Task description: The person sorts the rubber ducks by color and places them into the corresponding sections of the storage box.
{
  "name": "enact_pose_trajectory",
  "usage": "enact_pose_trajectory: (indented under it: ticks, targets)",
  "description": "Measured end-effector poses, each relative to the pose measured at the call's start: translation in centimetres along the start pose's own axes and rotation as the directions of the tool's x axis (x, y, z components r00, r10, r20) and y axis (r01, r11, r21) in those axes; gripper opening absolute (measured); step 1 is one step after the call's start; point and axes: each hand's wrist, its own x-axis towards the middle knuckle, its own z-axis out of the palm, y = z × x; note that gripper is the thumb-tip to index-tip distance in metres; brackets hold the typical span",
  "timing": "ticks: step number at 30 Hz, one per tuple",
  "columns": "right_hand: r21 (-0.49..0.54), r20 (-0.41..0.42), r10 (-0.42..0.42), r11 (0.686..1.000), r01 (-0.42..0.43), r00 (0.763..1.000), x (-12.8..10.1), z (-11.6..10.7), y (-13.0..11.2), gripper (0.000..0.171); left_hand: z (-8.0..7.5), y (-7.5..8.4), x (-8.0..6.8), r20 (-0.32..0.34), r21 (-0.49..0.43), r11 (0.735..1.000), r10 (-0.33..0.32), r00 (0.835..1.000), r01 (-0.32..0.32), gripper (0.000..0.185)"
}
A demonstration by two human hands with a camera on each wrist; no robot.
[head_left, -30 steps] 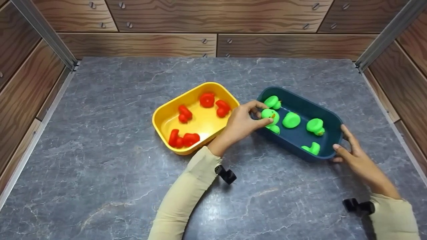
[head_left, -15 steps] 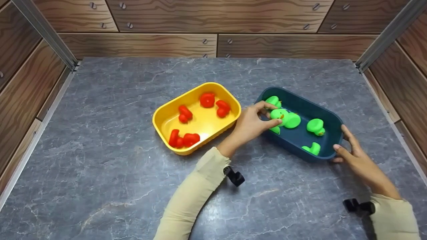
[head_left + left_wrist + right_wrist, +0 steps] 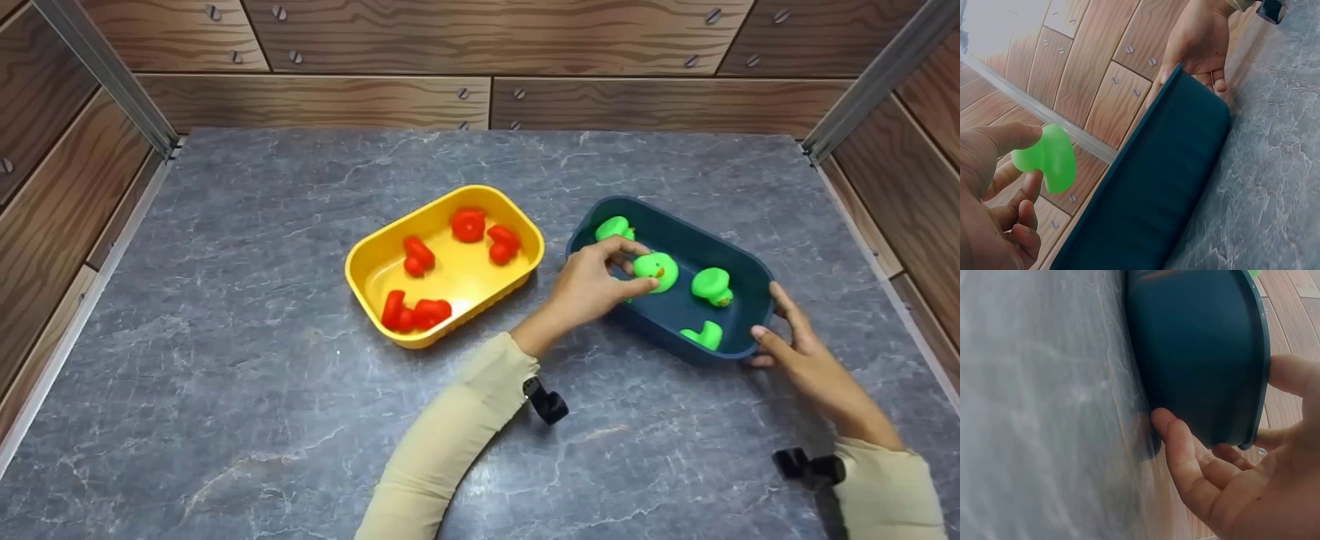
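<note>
My left hand [image 3: 586, 286] pinches a green rubber duck [image 3: 657, 271] between thumb and fingertips, over the dark blue bin [image 3: 697, 234]. The left wrist view shows this toy duck [image 3: 1053, 158] raised above the level of the bin's rim. Inside the bin lie more green ducks, one of them tipped over [image 3: 710, 285] near the right side; others are partly covered by my left hand. At the bin's right end, my right hand [image 3: 814, 367] holds the wall, thumb and fingers at the rim [image 3: 1265, 354] and other fingers against the outside.
A yellow bin [image 3: 360, 281] stands left of the blue one, with several red rubber ducks [image 3: 468, 225] in it. Both bins rest on a grey marbled tabletop [image 3: 262, 390]. Wood-patterned panels [image 3: 375, 37] enclose the back and sides.
My left hand has moved right and slightly down with the pinched duck, from the blue bin's left end toward its middle. My right hand keeps its hold.
</note>
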Motion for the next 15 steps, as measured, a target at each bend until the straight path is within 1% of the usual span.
enact_pose_trajectory:
  ticks: [4,7,15]
  targets:
    - [0.001,0.001,0.007,1.0,-0.007,1.0,0.0,-0.1,0.0,0.073,0.5,0.1,0.2,-0.001,0.036,0.999,0.012,1.0,-0.012,0.03]
    - [-0.004,0.001,0.007,1.0,-0.007,1.0,0.0,-0.1,0.0,0.073,0.8,0.1,0.3,-0.006,0.042,0.999,0.016,1.0,-0.016,0.03]
    - [0.02,0.018,-0.027,0.999,0.026,0.999,-0.1,0.0,0.1,0.072,1.5,-0.2,0.7,0.003,0.073,0.997,-0.015,1.0,0.014,0.032]
